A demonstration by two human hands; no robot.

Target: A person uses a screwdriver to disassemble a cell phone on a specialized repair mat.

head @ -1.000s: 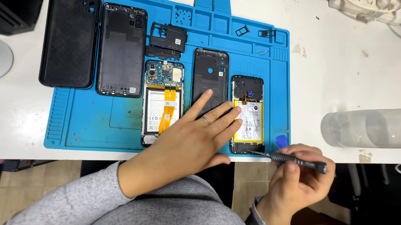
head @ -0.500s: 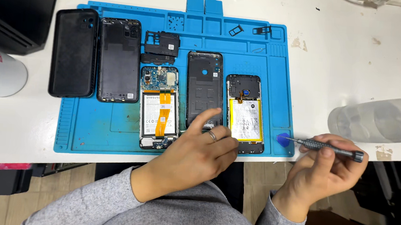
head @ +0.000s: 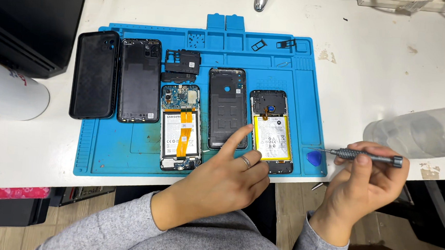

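White battery label (head: 180, 135) on middle phone; yellow-white battery label (head: 272, 138) on right phone.

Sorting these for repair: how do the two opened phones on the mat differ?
The left opened phone has a white battery crossed by an orange flex cable; the right opened phone has a yellow battery. The left hand touches only the right one. Both lie face down, backs removed, on the blue mat.

Precision screwdriver (head: 367, 156), slim grey metal w/ knurled grip, lies near-horizontal off the mat's right edge, tip pointing left at a blue pick. Black back cover (head: 227, 108) flat on mat, inner side up, round hole near top, upright orientation. Just right of it: opened phone (head: 271, 131), yellow battery exposed, black frame, also flat.
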